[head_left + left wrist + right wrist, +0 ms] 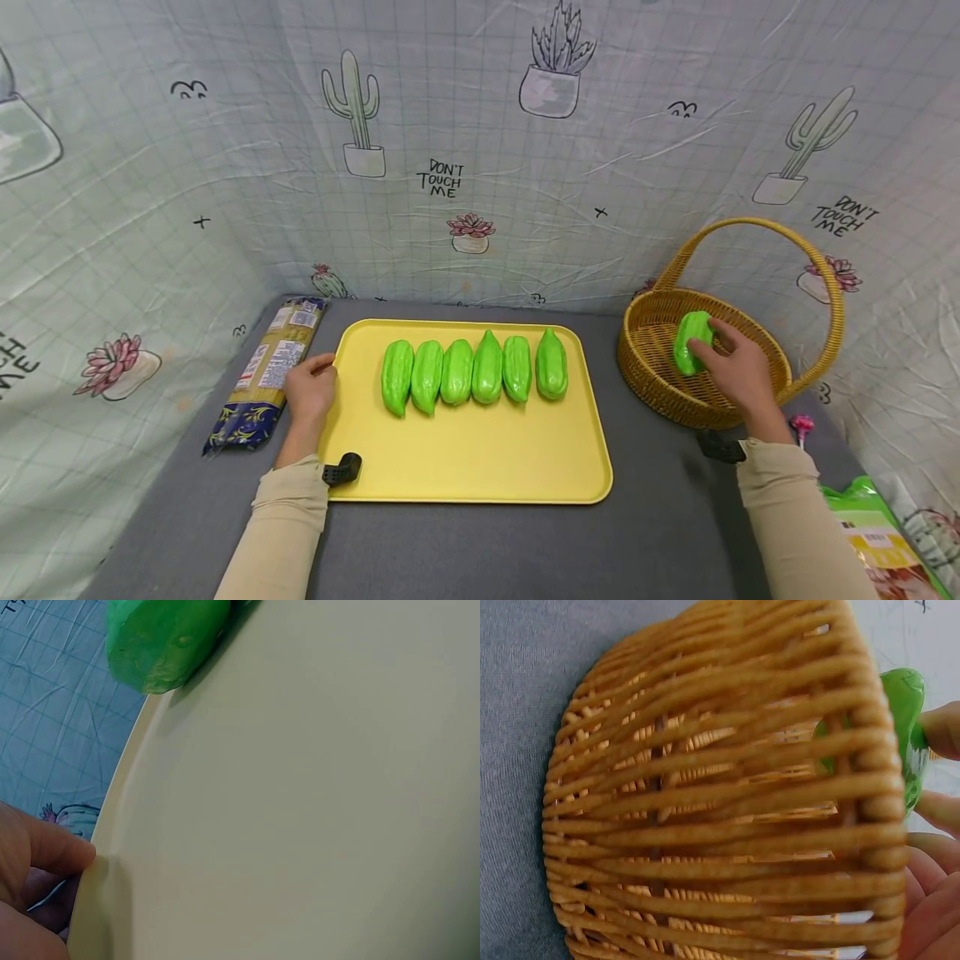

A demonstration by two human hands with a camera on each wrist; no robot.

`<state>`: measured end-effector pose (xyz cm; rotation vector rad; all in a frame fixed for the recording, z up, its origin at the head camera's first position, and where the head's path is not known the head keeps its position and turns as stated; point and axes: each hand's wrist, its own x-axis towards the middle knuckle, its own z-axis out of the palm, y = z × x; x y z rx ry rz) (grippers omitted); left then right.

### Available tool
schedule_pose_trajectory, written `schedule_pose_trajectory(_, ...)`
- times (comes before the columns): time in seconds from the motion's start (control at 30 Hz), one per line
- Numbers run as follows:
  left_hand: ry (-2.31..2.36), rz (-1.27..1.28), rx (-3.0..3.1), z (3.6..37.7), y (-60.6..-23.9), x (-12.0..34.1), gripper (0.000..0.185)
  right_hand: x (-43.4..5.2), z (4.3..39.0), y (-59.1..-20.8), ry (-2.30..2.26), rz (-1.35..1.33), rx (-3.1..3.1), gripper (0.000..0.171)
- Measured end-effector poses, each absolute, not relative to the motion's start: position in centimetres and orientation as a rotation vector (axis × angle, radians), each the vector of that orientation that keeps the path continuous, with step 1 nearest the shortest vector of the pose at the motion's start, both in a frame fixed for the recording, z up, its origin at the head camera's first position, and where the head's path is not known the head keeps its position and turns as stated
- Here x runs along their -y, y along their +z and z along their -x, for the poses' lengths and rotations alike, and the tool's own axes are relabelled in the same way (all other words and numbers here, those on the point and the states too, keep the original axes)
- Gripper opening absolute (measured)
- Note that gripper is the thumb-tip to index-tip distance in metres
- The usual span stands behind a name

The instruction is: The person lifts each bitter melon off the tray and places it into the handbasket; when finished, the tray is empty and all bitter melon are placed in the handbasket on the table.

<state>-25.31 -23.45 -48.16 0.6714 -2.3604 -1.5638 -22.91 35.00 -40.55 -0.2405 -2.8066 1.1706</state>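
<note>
Above the wicker basket [652, 392], my right hand [738, 367] grips a glossy green bitter melon [691, 342] between thumb and fingers. In the right wrist view, part of that melon shows beyond the basket's rim, and the woven side hides the rest. Several more bitter melons [487, 368] lie side by side in a row on the yellow tray [480, 458]. At the tray's left rim is my left hand [310, 390], with a fingertip touching the edge in the left wrist view. Its other fingers are partly hidden beside the rim.
A pack of spaghetti [273, 362] with blue ends lies left of the tray. The basket's tall handle [813, 250] arches over its right side. A pink lollipop [802, 423] and a green-edged bag [873, 533] are at the right. A patterned cloth hangs behind the grey table.
</note>
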Motion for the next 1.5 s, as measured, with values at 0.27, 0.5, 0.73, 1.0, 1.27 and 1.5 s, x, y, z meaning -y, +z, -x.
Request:
schedule_pose_trajectory(0.27,-1.576,-0.66,2.356,25.4,-48.1,23.6,0.037,-35.5,23.5,-40.6,1.213,0.325,2.825,0.082)
schedule_pose_trajectory(0.5,-1.588,-0.648,2.354,25.6,-48.2,23.5,0.037,-36.0,23.9,-41.0,1.199,0.365,2.898,0.084)
schedule_pose_trajectory(0.73,-1.602,-0.639,2.341,25.6,-47.9,23.5,0.037,-36.7,23.8,-41.4,1.247,0.337,2.944,0.083)
schedule_pose_trajectory(1.0,-1.599,-0.632,2.349,25.6,-47.8,23.5,0.036,-37.6,24.5,-41.8,1.315,0.335,3.01,0.081)
schedule_pose_trajectory(1.27,-1.583,-0.638,2.353,25.4,-48.0,23.5,0.036,-37.9,24.9,-42.1,1.326,0.305,3.043,0.081)
schedule_pose_trajectory(1.5,-1.592,-0.661,2.354,25.1,-48.1,23.6,0.036,-37.9,25.1,-42.2,1.299,0.269,3.12,0.081)
